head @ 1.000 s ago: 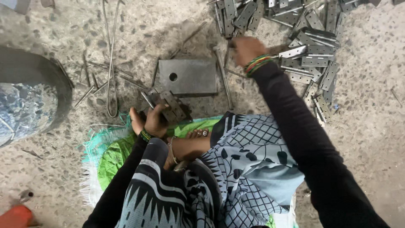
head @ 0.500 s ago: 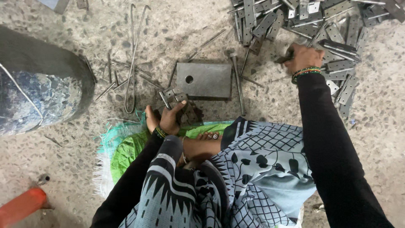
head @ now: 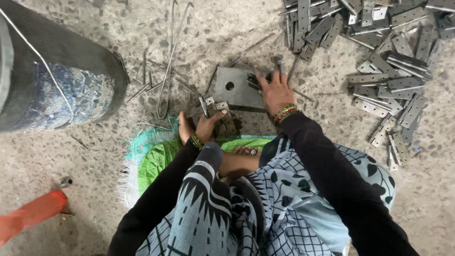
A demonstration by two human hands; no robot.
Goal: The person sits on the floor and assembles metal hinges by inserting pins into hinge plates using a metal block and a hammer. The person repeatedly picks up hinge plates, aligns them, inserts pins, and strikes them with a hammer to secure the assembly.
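Note:
My left hand (head: 204,127) grips a small stack of metal hinges (head: 219,113) on the floor, just in front of a square steel plate (head: 232,87) with a round hole. My right hand (head: 275,92), with beaded bangles at the wrist, lies palm down on the plate's right side, fingers spread over a hinge piece (head: 255,81) that sits there. Whether the fingers pinch it is hidden. Both arms wear black sleeves. A bare foot with toe rings (head: 244,152) shows between them, over a green woven mat (head: 159,163).
A large heap of metal hinges (head: 379,52) covers the floor at the upper right. Loose metal rods and pins (head: 166,76) lie left of the plate. A dark blue drum (head: 52,80) lies at the left. An orange object (head: 28,215) is at the lower left.
My right hand has drawn back from the hinge heap at the upper right and come down onto the steel plate. My left hand has stayed on the hinge stack. The camera view shifted.

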